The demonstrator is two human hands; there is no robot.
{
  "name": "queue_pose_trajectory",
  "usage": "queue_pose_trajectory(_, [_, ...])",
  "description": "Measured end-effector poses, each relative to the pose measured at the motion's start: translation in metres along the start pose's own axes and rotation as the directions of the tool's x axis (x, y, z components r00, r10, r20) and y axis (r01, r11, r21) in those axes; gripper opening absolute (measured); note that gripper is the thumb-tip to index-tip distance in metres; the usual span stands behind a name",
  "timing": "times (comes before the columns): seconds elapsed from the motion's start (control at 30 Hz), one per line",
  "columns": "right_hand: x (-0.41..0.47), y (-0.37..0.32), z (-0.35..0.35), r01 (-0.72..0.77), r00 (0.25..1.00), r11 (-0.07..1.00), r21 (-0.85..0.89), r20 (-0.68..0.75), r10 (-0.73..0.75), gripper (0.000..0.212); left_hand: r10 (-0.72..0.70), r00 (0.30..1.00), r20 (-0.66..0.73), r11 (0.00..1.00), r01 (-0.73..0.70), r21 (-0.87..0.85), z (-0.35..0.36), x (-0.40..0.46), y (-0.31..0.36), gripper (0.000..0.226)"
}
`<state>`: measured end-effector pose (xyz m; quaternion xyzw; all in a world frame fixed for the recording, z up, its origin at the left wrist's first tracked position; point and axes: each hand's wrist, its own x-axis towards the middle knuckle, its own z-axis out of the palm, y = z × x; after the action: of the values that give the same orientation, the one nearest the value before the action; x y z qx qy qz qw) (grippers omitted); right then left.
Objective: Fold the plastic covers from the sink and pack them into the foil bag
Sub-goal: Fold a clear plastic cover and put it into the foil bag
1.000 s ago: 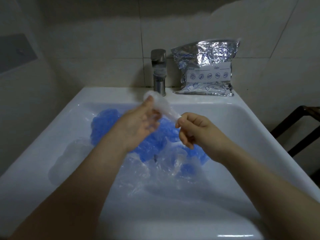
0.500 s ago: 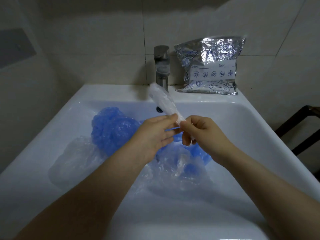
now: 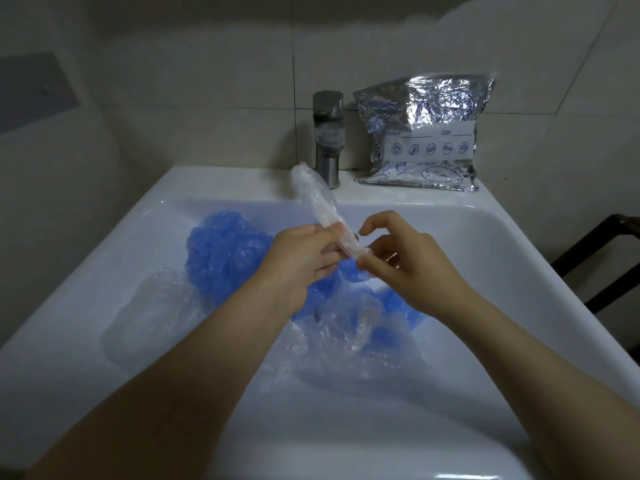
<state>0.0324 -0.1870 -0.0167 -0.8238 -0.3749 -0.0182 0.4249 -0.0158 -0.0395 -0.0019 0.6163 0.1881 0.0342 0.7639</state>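
Observation:
A clear plastic cover, rolled into a narrow strip [image 3: 316, 197], sticks up over the middle of the white sink [image 3: 519, 271]. My left hand [image 3: 304, 258] grips its lower part with curled fingers. My right hand [image 3: 401, 261] pinches the strip's lower end between thumb and fingers. Below the hands lie crumpled blue covers [image 3: 225, 251] and clear covers [image 3: 159, 317] in the basin. The silver foil bag [image 3: 426, 133] stands on the sink's back ledge, right of the tap, leaning on the tiled wall.
A steel tap [image 3: 328, 136] rises at the back middle of the sink. Tiled walls close in behind and on the left. A dark metal frame [image 3: 602, 271] stands beyond the sink's right edge.
My left hand slid down from the strip's upper end to its lower part, beside my right hand. The strip now stands more upright, and my right fingers have loosened slightly.

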Motion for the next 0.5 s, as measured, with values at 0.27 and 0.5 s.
queue_pose_trajectory(0.27, [-0.0002, -0.0013, -0.0106, 0.114, 0.963, 0.993, -0.010, 0.245, -0.108, 0.032, 0.013, 1.000, 0.006, 1.000, -0.013, 0.006, -0.0030, 0.0024, -0.0002, 0.012])
queue_pose_trajectory(0.5, [-0.0011, -0.0053, -0.0060, -0.118, 0.987, 0.957, 0.266, 0.137, 0.083, 0.012, 0.007, 0.998, 0.063, 0.999, -0.010, 0.044, 0.0008, -0.0007, -0.0022, 0.011])
